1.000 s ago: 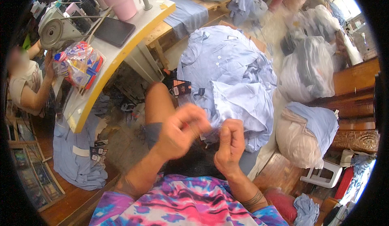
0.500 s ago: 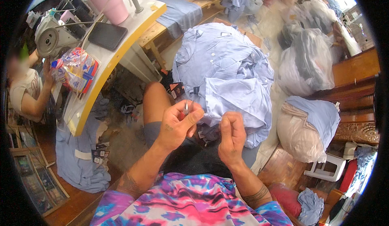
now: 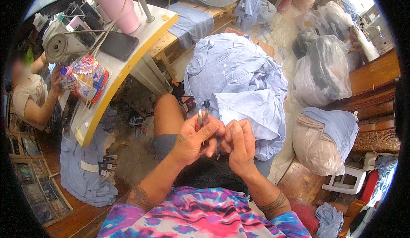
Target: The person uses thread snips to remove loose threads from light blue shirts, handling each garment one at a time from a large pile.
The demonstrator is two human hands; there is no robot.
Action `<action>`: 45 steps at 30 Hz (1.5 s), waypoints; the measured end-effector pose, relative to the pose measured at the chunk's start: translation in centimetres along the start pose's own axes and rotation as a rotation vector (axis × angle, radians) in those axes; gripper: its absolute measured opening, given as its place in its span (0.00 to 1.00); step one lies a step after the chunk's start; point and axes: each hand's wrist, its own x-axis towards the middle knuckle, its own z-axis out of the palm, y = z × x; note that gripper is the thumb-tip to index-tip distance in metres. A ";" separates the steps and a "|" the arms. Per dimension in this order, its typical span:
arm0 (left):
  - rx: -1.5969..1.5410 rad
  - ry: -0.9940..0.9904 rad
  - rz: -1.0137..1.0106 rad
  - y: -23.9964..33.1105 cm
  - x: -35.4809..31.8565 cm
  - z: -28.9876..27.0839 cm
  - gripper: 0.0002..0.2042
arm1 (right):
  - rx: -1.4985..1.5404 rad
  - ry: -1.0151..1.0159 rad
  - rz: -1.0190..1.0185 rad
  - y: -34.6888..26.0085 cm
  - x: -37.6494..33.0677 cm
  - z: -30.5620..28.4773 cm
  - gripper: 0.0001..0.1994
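Note:
My left hand (image 3: 194, 139) is closed around small red-handled thread snips (image 3: 202, 119), their metal points upward. Close beside it, my right hand (image 3: 241, 146) is pinched, thumb against fingers; anything between them is too small to make out. The fingertips of both hands nearly meet above my lap. Just beyond lies a big heap of light blue shirts (image 3: 239, 73), with buttons and a folded panel showing on top. A dark hang tag (image 3: 188, 102) sits at the heap's near left edge, next to my knee.
To the left, a yellow-edged table (image 3: 150, 29) bears a pink tumbler (image 3: 114, 6), a phone (image 3: 114, 45) and a plastic-wrapped package (image 3: 90, 78). A co-worker (image 3: 34, 95) is beyond it. Stuffed plastic bags (image 3: 325, 69) and a white stool (image 3: 347, 180) stand right.
My hands have come together, the right one moving left toward the left. The snips now show more of their blades and red handle. My view has shifted slightly.

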 end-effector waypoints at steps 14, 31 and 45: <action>0.072 0.251 0.131 1.4 1.0 -5.6 0.08 | -0.205 0.208 -0.004 -1.9 2.6 -8.0 0.13; 0.009 0.318 0.109 -0.5 -3.8 -3.9 0.06 | -1.198 0.107 -0.786 -7.7 18.6 -10.6 0.14; 0.074 0.525 0.180 2.0 -14.0 -8.2 0.07 | -0.720 0.321 -0.210 -14.9 27.4 -13.9 0.11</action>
